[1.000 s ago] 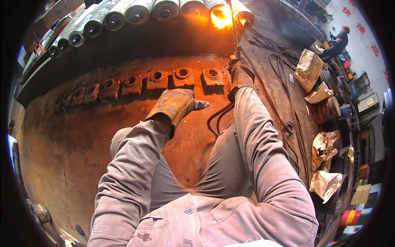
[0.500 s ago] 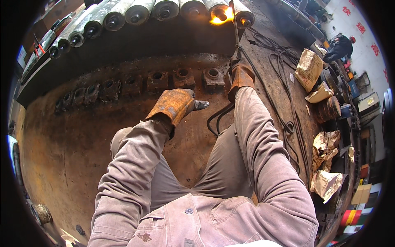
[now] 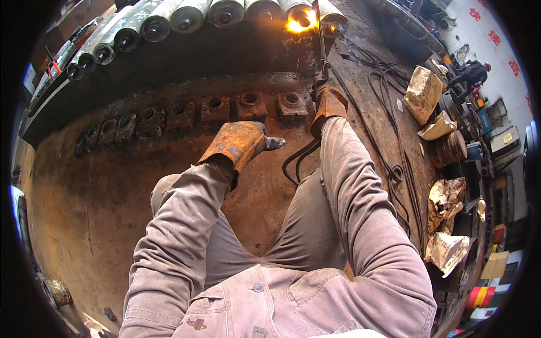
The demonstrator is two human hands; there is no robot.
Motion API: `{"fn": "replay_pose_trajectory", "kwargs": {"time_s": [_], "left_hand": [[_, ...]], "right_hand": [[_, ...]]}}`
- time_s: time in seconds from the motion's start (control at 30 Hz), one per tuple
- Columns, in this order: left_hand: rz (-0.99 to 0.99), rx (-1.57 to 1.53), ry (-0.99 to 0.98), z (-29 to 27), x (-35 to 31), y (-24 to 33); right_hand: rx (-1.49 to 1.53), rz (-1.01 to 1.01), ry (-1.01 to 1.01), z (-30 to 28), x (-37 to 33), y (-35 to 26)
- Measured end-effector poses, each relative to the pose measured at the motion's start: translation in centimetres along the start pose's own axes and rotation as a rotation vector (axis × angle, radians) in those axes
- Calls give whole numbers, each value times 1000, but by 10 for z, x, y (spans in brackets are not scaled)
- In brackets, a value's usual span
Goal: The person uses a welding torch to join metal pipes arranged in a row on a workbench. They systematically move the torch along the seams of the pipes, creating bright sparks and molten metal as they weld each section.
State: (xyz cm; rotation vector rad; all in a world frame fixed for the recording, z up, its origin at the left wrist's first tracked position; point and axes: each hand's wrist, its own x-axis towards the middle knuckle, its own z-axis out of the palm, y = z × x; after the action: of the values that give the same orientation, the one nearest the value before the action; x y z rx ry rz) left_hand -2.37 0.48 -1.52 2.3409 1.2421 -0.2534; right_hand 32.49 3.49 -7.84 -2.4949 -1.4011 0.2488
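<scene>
My right hand (image 3: pixel 329 101), in an orange-brown leather glove, is closed around a gas torch (image 3: pixel 322 39). The torch points away from me. Its flame (image 3: pixel 298 22) burns against the end of a grey metal roller (image 3: pixel 297 7) in a row at the far side, and the heated spot glows orange. Over the rusty plate, my left hand (image 3: pixel 239 145) wears a worn orange glove and holds nothing visible. One dark digit stretches out to the right; the other fingers are mostly hidden. Past it stands a row of rusty blocks with round holes, one of them (image 3: pixel 292 106) nearest the torch hand.
Dark hoses (image 3: pixel 389 84) run along the plate on the right, with a loop (image 3: pixel 301 160) by my right leg. Torn paper sacks (image 3: pixel 424 94) and a rusty spool (image 3: pixel 448 149) lie along the right edge. Another person (image 3: pixel 470 74) bends over at the far right.
The flame has grown rounder and a few sparks fall beneath it. My hands stay almost where they were. The other person at the far right has bent lower.
</scene>
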Motion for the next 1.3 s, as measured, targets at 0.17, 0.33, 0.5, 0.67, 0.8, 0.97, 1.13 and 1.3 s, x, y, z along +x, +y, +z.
{"fn": "replay_pose_trajectory", "kwargs": {"time_s": [0.17,0.33,0.5,0.67,0.8,0.97,1.13,1.3], "left_hand": [[30,7,45,2,-1,0],[41,10,55,3,-1,-2],[44,19,63,3,-1,-1],[16,5,34,1,-1,2],[0,12,25,0,-2,3],[-12,4,2,-5,-5,7],[19,-10,19,-5,-7,6],[80,-1,133,7,-3,-2]], "right_hand": [[2,-1,-3,-2,1,1],[1,-3,-12,-1,0,1],[6,-2,-14,0,-1,2],[6,-2,-22,0,1,3],[7,-6,-29,2,2,1],[17,0,-33,4,2,4],[40,2,-35,3,-3,6],[78,-5,-59,1,-9,2]]}}
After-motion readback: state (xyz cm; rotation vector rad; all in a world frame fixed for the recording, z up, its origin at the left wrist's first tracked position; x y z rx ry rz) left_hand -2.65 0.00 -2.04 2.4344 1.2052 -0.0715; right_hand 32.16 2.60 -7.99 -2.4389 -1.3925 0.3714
